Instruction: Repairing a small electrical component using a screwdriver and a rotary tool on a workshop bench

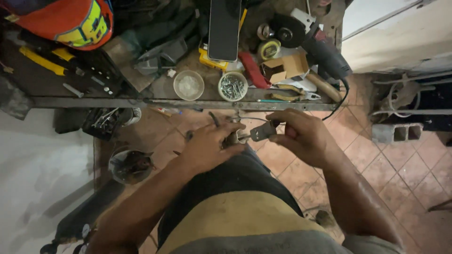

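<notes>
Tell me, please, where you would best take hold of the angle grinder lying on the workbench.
Probably by the dark cylindrical body of the angle grinder, from above: it lies flat and bare on the workbench. The disc end sits crowded by a tape measure.

cluttered workbench [94, 102] ahead, open floor [405, 178] right
</notes>
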